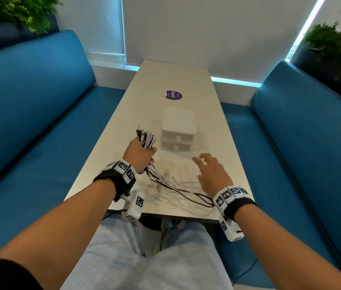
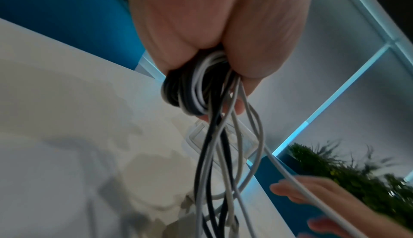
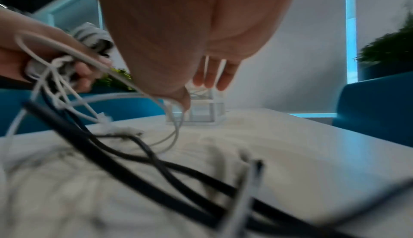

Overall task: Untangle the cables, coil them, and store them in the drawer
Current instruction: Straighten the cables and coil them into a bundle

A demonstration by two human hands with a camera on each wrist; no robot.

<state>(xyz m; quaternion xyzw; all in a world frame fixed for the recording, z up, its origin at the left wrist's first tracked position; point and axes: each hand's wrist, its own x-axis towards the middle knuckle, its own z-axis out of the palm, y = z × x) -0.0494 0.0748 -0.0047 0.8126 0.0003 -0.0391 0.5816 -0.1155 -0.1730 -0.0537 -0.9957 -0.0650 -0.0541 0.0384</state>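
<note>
Loose strands: black and white cable tails sprawl across the near end of the table, running up from beside the right wrist to the left fist.
Right hand: the right hand hovers over the strands, fingers spread and relaxed, grasping nothing.
Left hand: the left hand is clenched round a part-wound bundle of cables, lifted off the table.
Drawer unit: a small white two-drawer box stands just beyond both hands, both drawers closed.
Doing it well: likely best to feed one strand at a time into the coil, keeping loops even and freeing crossings before pulling.
</note>
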